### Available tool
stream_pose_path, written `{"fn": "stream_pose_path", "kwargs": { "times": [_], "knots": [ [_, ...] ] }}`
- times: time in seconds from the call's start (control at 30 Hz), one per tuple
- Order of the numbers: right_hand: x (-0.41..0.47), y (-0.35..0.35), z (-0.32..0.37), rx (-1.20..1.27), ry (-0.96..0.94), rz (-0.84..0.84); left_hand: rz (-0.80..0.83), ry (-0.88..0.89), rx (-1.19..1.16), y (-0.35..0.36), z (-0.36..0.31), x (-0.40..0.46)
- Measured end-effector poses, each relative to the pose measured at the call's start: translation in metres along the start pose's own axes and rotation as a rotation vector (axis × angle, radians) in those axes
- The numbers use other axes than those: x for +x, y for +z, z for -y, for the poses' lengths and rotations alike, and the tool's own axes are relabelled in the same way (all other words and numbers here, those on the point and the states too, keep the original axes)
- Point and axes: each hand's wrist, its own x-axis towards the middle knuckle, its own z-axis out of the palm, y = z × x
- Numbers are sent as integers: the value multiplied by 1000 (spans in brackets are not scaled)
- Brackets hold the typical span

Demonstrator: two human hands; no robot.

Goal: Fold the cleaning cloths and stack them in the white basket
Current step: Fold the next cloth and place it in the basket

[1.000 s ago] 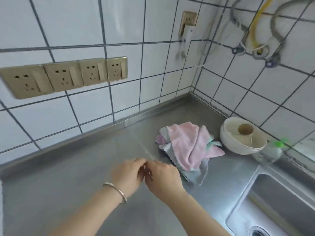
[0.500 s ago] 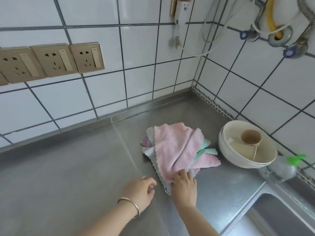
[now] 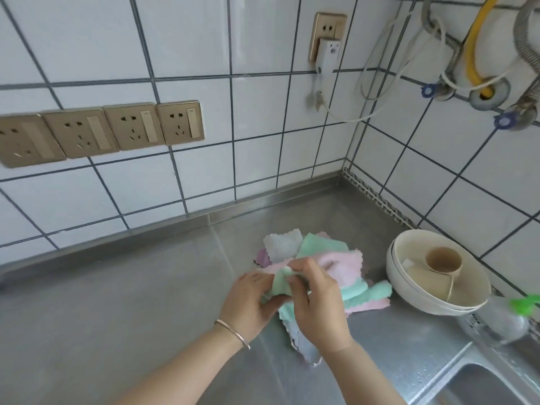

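Note:
A heap of cleaning cloths in pink, green, grey and purple lies on the steel counter near the back corner. Both my hands are at its near edge. My left hand and my right hand together pinch a light green cloth pulled up from the heap. A grey cloth hangs out under my right wrist. The white round basket stands right of the heap with a beige cup and a lid in it.
A clear bottle with a green cap lies beside the basket at the sink's rim. The sink opens at the lower right. Tiled walls with sockets, a plugged-in white device and hoses close the corner.
My right hand moved from the heap's near edge and my left hand came over from the bare counter; both now hold a green cloth lifted from the heap. The pink top cloth has shifted.

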Motion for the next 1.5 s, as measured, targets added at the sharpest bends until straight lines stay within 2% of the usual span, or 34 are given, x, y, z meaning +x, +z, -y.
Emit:
{"fn": "stream_pose_path", "kwargs": {
  "times": [0.1,0.23,0.37,0.43,0.53,0.67,0.77,0.83,0.93,1.1,1.3,1.37,1.43,1.5],
  "knots": [
    [24,-6,39,214,61,-29,-3,-240,-209,-38,2,-7],
    [54,7,76,384,110,-121,5,-470,-332,-88,36,-45],
    [66,43,90,483,324,-117,-70,-641,-188,-151,77,-104],
    [70,64,94,452,412,-65,-149,-660,-103,-186,90,-124],
    [81,93,111,330,419,60,-222,-631,60,-247,106,-138],
    [95,109,143,276,413,61,-315,-588,184,-317,110,-136],
    [91,111,155,342,422,56,-486,-488,203,-338,103,-148],
    [77,112,154,358,423,88,-515,-412,236,-335,98,-164],
    [43,117,135,294,405,212,-428,-349,266,-315,110,-199],
    [-31,132,78,-8,411,546,-47,-352,426,-249,139,-263],
    [-114,151,31,-355,414,948,232,-382,372,-176,163,-337],
    [-126,150,26,-443,324,1041,434,-460,366,-170,167,-350],
    [-127,150,30,-513,274,1111,489,-497,403,-172,164,-352],
    [-120,154,37,-559,261,1103,502,-613,191,-185,164,-339]
  ]
}}
